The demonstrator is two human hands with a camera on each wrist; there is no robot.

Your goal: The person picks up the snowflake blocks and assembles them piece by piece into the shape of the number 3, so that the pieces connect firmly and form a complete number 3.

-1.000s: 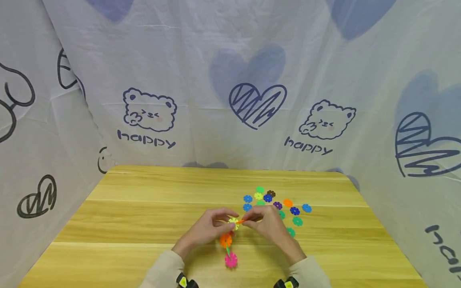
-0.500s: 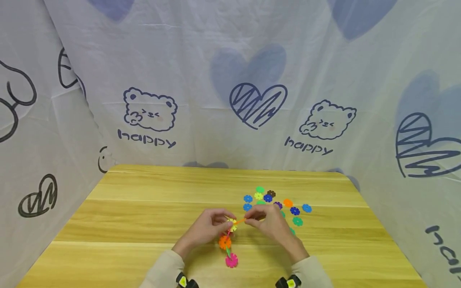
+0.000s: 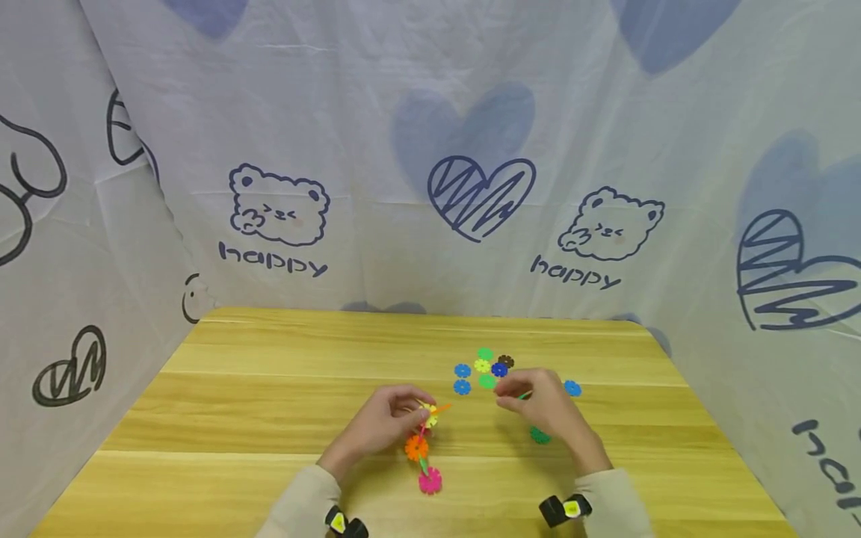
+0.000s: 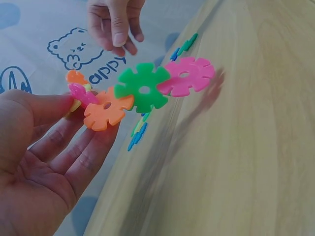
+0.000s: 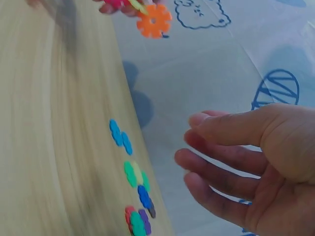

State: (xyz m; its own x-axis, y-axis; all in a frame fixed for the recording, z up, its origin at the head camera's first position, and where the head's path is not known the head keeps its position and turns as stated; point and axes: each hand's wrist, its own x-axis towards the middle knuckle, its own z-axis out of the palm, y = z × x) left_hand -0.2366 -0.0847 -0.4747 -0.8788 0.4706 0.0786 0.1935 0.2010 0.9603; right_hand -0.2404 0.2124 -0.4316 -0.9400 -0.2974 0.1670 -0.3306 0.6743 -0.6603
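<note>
My left hand (image 3: 383, 422) pinches a chain of interlocking plastic snowflake discs between thumb and fingers. From its lower end in the head view, the chain runs through a pink disc (image 3: 430, 480), a green disc (image 4: 142, 88), an orange disc (image 3: 416, 447), another pink disc (image 4: 82, 95) and a yellow disc (image 3: 431, 416). At the far end, a second orange disc (image 5: 153, 21) juts out from the yellow one. My right hand (image 3: 550, 407) is apart from the chain, above the loose discs, with relaxed fingers. Nothing shows between them in the right wrist view.
Loose discs lie on the wooden table (image 3: 269, 381) towards the back right, including two light blue ones (image 3: 462, 379), a dark blue one (image 3: 499, 370) and a green one (image 3: 540, 435). My right hand hides several others. A patterned white cloth (image 3: 377, 224) hangs behind the table.
My right hand has let go of the upper orange disc and moved right, over the loose discs. The left hand, still holding the chain, has shifted slightly left.
</note>
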